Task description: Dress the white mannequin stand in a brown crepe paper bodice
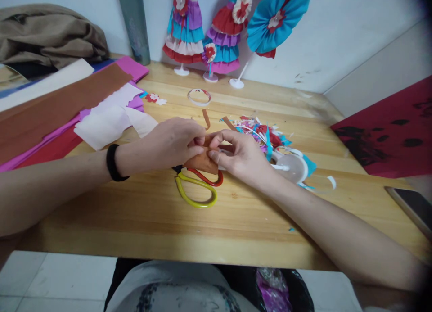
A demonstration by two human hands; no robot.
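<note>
I have the left hand (168, 141) and right hand (241, 156) both pinched on the brown paper piece (203, 161), which sits between their fingertips. From here it partly covers scissors (202, 205) on the wooden table (135, 226).

From afar I have the left forearm (60, 186) and right forearm (313, 219) angled inward from the near corners of the surface (135, 231), the left hand (172, 143) palm-down, the right hand (245, 156) thumb-side toward me, fingers (221, 158) pinched close together.
</note>
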